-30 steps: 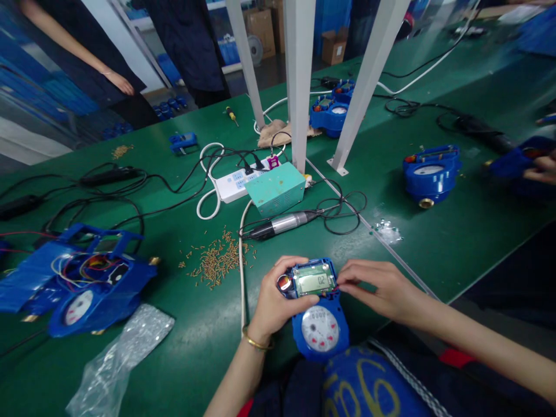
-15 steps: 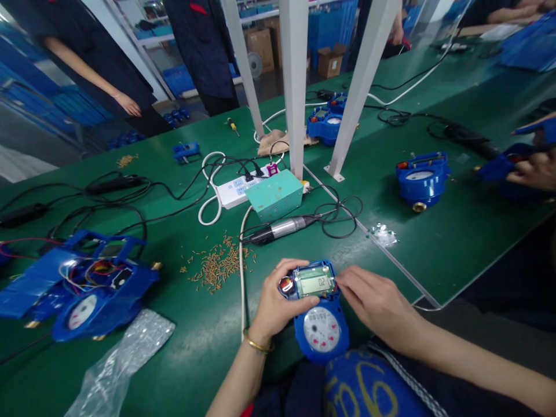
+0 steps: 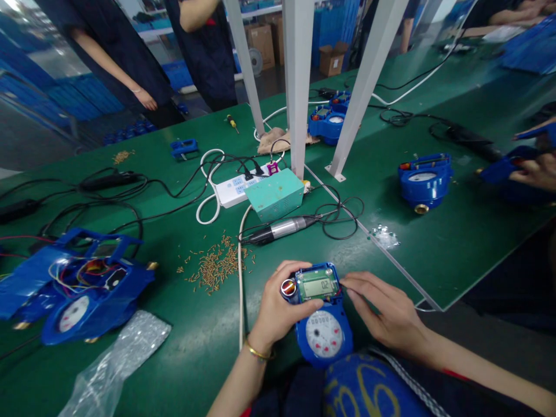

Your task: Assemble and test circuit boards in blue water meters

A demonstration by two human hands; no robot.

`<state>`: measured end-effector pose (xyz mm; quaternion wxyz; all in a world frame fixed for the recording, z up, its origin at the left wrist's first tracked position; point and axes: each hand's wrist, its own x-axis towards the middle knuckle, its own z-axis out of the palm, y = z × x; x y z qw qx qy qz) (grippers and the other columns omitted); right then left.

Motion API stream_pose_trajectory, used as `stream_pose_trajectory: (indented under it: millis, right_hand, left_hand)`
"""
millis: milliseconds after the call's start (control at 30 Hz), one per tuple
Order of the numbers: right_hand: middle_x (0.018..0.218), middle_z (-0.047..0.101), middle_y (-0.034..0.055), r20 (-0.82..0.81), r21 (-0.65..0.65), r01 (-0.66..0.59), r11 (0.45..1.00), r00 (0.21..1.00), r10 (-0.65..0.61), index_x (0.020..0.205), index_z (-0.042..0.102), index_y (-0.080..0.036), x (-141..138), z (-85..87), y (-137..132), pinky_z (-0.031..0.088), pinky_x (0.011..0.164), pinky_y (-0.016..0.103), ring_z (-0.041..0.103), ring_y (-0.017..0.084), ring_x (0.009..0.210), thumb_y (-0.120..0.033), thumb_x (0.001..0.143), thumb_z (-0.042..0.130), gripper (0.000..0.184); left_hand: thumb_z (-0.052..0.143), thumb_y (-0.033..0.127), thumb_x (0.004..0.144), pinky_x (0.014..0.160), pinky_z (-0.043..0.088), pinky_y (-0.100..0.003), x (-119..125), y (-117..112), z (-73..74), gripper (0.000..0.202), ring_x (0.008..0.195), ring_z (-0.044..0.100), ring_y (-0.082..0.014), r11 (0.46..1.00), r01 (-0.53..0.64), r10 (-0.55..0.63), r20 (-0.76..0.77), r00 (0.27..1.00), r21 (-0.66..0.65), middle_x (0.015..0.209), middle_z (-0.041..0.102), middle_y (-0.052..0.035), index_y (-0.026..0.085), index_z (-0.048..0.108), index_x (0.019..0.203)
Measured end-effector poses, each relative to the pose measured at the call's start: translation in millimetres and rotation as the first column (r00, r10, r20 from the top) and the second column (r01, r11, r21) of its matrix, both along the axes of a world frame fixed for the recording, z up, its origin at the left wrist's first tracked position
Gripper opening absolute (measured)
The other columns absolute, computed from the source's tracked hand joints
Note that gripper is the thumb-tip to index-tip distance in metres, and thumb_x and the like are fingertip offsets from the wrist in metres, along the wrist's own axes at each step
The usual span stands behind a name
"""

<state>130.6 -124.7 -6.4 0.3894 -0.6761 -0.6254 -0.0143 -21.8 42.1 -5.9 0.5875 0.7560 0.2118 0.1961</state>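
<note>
A blue water meter with a round dial and a small LCD screen on top rests at the near edge of the green table. My left hand grips its left side, thumb lying under the screen, a gold bangle on the wrist. On the meter's right side my right hand rests with fingers pressed against the edge of the display housing. A silver electric screwdriver lies just beyond the meter, and a scatter of small brass screws sits to its left.
An opened blue meter with loose wires and a clear plastic bag lie at the left. A teal box, a power strip, cables and white frame legs stand behind. More meters and another person's hand are at the right; people stand beyond.
My right hand has slid down from the top right of the display to the meter's right side. The view has shifted slightly; my left hand keeps its grip.
</note>
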Motion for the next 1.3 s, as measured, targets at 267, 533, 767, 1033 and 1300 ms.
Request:
stream_pose_trajectory:
  millis: [267,533,767,1033,1300]
  right_hand:
    - [0.091,0.069,0.0079,-0.139,0.050,-0.015,0.999,0.990,0.021,0.105,0.067,-0.017,-3,8.8,7,0.060,0.072,0.026,0.068,0.017,0.082,-0.007,0.093,0.056,0.019]
    - [0.092,0.066,0.0081,-0.093,-0.081,-0.128,0.988,0.988,0.121,0.103,0.060,-0.015,9,19.3,9,0.057,0.075,0.028,0.065,0.017,0.085,-0.005,0.095,0.051,0.015]
    - [0.092,0.063,0.0071,-0.144,-0.114,-0.211,0.971,0.970,0.194,0.098,0.059,-0.015,15,18.8,15,0.055,0.071,0.028,0.063,0.017,0.083,-0.004,0.092,0.052,0.015]
    - [0.105,0.065,0.0152,0.203,-0.034,-0.098,0.995,0.974,0.103,0.115,0.060,-0.007,2,-7.5,-6,0.056,0.084,0.033,0.063,0.022,0.096,-0.002,0.094,0.053,0.023]
    - [0.104,0.066,0.0120,-0.039,0.031,-0.051,0.998,0.998,0.053,0.113,0.065,-0.011,-4,-4.6,-8,0.056,0.082,0.026,0.065,0.018,0.094,-0.007,0.095,0.055,0.021]
  left_hand:
    - [0.085,0.028,0.068,0.092,0.048,-0.035,-1,0,-1.8,0.051,0.104,0.063,-0.0229,1.000,-0.003,0.004,0.022,1.000,-0.009,0.110,0.066,-0.0063,0.022,0.065,0.114]
    - [0.085,0.028,0.068,0.092,0.048,-0.035,-1,0,-2.8,0.051,0.103,0.063,-0.0227,1.000,-0.001,0.001,0.033,0.999,-0.007,0.110,0.066,-0.0061,0.022,0.064,0.114]
    - [0.085,0.026,0.068,0.092,0.048,-0.035,-1,0,-2.6,0.051,0.104,0.063,-0.0226,1.000,-0.003,0.004,0.035,0.999,-0.014,0.110,0.066,-0.0060,0.022,0.064,0.115]
    - [0.086,0.025,0.068,0.093,0.046,-0.033,-2,-1,-5.8,0.052,0.105,0.062,-0.0215,1.000,-0.002,0.003,0.036,0.999,-0.020,0.111,0.065,-0.0046,0.023,0.064,0.115]
    - [0.085,0.024,0.068,0.093,0.046,-0.032,-2,-1,-4.9,0.053,0.106,0.062,-0.0208,1.000,0.006,-0.005,0.027,1.000,-0.028,0.113,0.064,-0.0040,0.023,0.064,0.116]
